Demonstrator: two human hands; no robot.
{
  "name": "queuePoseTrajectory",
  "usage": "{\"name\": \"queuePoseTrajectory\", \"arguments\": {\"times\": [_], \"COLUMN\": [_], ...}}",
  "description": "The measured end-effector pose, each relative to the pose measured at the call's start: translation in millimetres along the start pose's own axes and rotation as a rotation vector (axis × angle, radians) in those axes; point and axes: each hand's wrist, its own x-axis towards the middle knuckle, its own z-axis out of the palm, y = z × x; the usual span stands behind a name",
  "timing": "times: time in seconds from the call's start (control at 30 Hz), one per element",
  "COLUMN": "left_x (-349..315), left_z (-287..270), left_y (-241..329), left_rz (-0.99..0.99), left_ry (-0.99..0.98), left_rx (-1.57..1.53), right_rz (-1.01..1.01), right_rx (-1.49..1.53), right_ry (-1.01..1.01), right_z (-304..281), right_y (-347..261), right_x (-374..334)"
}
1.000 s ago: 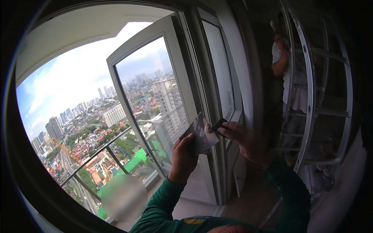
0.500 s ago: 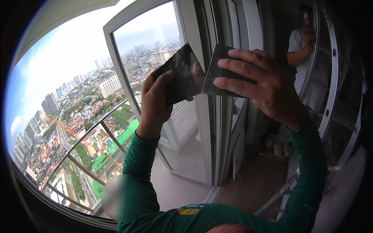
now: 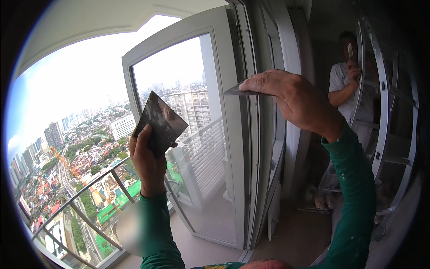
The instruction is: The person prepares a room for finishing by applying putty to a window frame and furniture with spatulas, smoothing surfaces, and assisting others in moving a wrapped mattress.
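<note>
My left hand (image 3: 147,172) grips a dark, square, flat putty spreader (image 3: 162,124), tilted corner-up, its glossy face streaked with grey smears. The thumb lies across the face and the other fingers go behind it. Higher up, my right hand (image 3: 299,99) is closed on a second dark putty spreader (image 3: 236,90), seen nearly edge-on. Its fingers lie flat along the top; the thumb's grip is hidden. That thin blade reaches in front of the grey door frame (image 3: 253,148), and I cannot tell whether it touches. A gap separates the two spreaders.
A glazed door (image 3: 224,170) stands swung outward, with a balcony railing (image 3: 83,184) and a city far below beyond it. At the right is an aluminium ladder (image 3: 380,103). Behind it a person in a white shirt (image 3: 342,78) holds up a small tool (image 3: 350,50).
My hands have moved apart. The left spreader has gone down and left, while the right one has turned from face-on to nearly edge-on. The view has shifted slightly.
</note>
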Motion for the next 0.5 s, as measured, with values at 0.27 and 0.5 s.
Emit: {"name": "queuePoseTrajectory", "arguments": {"times": [0.27,0.5], "left_x": [-25,-35], "left_z": [-56,-110], "left_y": [1,30], "left_rz": [0.029,0.102], "left_ry": [0.041,0.171], "left_rx": [0.170,0.325], "right_rz": [0.420,0.320], "right_rx": [-0.189,-0.278], "right_ry": [0.452,0.569], "right_z": [-53,-52], "right_y": [100,136], "right_x": [152,220]}}
